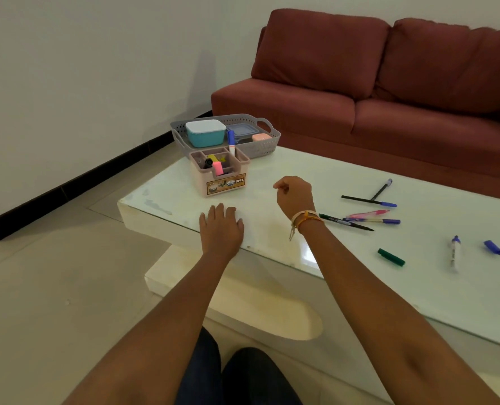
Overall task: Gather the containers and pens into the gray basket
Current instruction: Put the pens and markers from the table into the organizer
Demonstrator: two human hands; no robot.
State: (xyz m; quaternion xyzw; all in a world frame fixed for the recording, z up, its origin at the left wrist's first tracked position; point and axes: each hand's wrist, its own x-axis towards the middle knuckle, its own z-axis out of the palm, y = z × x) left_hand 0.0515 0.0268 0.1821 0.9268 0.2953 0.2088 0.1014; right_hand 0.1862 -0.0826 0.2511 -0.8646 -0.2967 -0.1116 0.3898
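Observation:
The gray basket stands at the table's far left corner, holding a teal container, a clear blue-lidded container and a small pink container. In front of it a pink divided caddy holds a blue-capped marker and highlighters. Several pens and loose caps lie to the right. My left hand rests flat on the table's near edge. My right hand hovers above the table with loosely curled fingers, holding nothing.
A green cap, a blue cap and an uncapped white marker lie at the right on the white glass table. A red sofa stands behind it. My knees show below the table edge.

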